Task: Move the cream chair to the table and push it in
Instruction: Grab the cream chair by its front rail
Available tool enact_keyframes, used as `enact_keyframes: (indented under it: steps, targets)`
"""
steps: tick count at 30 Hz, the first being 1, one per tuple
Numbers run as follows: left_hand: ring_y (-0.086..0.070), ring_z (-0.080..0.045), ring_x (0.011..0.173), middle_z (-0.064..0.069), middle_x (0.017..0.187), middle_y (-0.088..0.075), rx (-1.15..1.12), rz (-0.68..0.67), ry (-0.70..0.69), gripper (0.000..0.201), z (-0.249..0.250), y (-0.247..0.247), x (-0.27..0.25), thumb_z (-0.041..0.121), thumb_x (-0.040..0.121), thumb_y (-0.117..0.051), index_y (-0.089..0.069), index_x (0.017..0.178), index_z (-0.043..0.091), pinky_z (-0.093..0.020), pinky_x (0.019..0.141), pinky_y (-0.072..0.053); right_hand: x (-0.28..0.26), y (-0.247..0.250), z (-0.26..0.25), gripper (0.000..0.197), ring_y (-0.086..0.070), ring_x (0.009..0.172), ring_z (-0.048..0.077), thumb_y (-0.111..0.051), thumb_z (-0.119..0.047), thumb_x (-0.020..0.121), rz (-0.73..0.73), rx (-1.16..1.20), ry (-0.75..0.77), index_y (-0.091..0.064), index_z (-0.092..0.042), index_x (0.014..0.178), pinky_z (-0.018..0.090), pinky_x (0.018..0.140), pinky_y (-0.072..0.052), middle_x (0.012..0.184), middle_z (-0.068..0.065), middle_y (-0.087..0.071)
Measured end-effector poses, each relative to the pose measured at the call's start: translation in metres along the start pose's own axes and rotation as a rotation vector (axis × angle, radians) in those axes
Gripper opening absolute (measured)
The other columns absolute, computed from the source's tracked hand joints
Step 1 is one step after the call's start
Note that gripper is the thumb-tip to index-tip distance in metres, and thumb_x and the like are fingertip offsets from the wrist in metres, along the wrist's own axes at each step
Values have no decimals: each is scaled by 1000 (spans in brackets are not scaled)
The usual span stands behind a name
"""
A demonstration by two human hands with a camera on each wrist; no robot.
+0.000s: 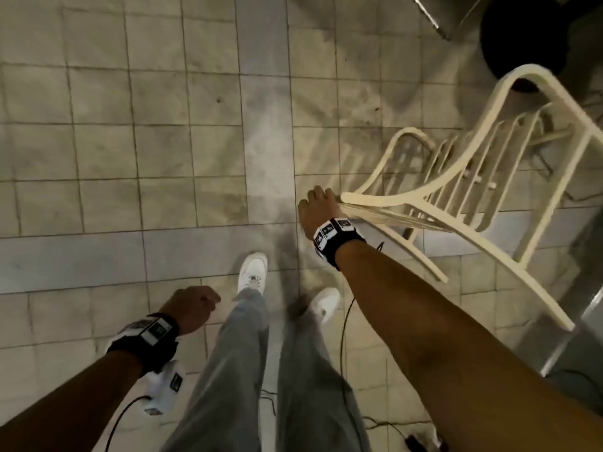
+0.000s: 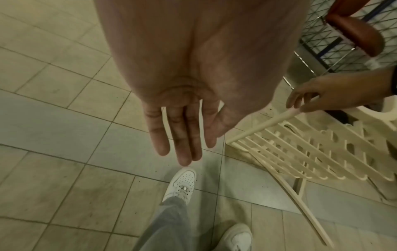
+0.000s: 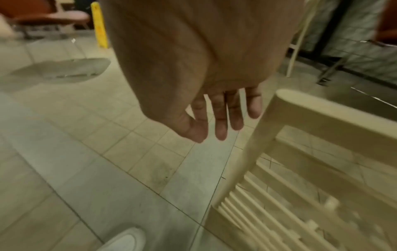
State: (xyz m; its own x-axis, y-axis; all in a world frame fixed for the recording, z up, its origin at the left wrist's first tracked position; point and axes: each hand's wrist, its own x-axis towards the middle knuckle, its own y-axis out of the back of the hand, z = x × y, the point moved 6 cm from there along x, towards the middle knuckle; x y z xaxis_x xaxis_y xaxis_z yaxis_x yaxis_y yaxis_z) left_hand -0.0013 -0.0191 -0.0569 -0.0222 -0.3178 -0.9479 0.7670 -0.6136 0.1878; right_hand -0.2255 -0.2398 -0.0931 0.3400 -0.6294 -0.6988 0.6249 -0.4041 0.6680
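Cream chair (image 1: pixel 463 177) tilted at right of frame, right hand (image 1: pixel 318 208) touching its top rail, grip unclear, left hand (image 2: pixel 180 129) lower left, fingers straight, holding nothing

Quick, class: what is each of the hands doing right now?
Left hand: open, holding nothing.
Right hand: at the top rail of the cream chair; grip cannot be told.

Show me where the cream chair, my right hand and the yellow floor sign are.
cream chair (image 1: pixel 385 199), head view, top rail of the backrest.
right hand (image 1: pixel 318 212), head view, back of the hand.
yellow floor sign (image 3: pixel 99 25), right wrist view, its face.
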Motion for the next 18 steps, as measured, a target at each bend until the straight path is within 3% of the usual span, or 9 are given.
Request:
enact_keyframes:
  steps: [2,6,9,11,15,18]
  targets:
    - [-67,-33,105,-13,112,-73,12,41,0,22,4,-1,24,11,89,-52,-70,98,19,-42,95,-54,22,-4,9,36,-45,115,32,-41,-25,94,-54,-82,-36,-60,-15,123,46,95,-38,124,10,-55]
    - [-65,-31,115,-9,125,-70,164,-3,8,33,11,-23,70,15,91,-48,-67,118,13,-38,100,-50,67,-34,23,38,-50,111,31,-42,-25,96,-256,-94,-97,-55,-13,129,40,88,-42,128,12,-50]
    - [-65,-30,114,-8,122,-71,166,-2,39,32,7,-37,95,20,91,-48,-68,116,17,-38,100,-50,84,-53,26,30,-61,100,30,-48,-17,97,-399,-115,-115,-61,-10,123,36,77,-45,119,13,-60]
    - [-65,-30,113,-8,122,-71,175,-15,56,30,4,-46,106,23,91,-49,-68,114,19,-37,98,-50,90,-62,28,30,-61,104,31,-49,-15,98,-465,-118,-108,-62,-9,124,38,72,-43,123,13,-61]
    - [-66,-26,111,-5,122,-71,243,-19,23,32,18,-53,121,27,90,-47,-69,113,21,-32,93,-49,91,-61,33,35,-56,113,32,-43,-18,101,-436,-163,-61,-55,-7,131,40,69,-40,133,16,-50]
    - [-61,-28,123,-4,137,-63,341,-35,-28,39,47,-49,127,31,92,-41,-67,120,23,-34,102,-46,70,-55,31,37,-56,106,31,-38,-21,100,-428,-191,-66,-56,-8,129,38,60,-37,125,13,-50]
